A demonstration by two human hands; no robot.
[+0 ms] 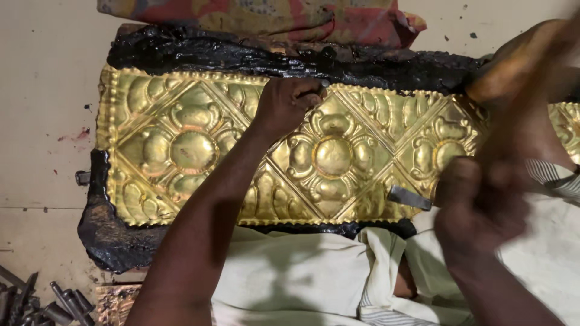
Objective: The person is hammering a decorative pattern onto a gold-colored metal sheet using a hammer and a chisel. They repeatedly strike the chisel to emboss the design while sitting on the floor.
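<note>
Across the black pitch bed (127, 241) lies the embossed brass sheet (193, 151). At its top edge the left hand (289, 102) pinches a small punch (324, 84). Right hand (480, 208), blurred, seemingly grips a hammer (411, 197); a mistimed blow could dent the relief or strike fingers.

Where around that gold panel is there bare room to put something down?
Bare floor lies left of the gold panel, and more at top right beyond the patterned cloth. It is crowded at bottom left, where metal punches lie, and along the near edge, where white cloth, the left hand and blurred right hand sit.
</note>
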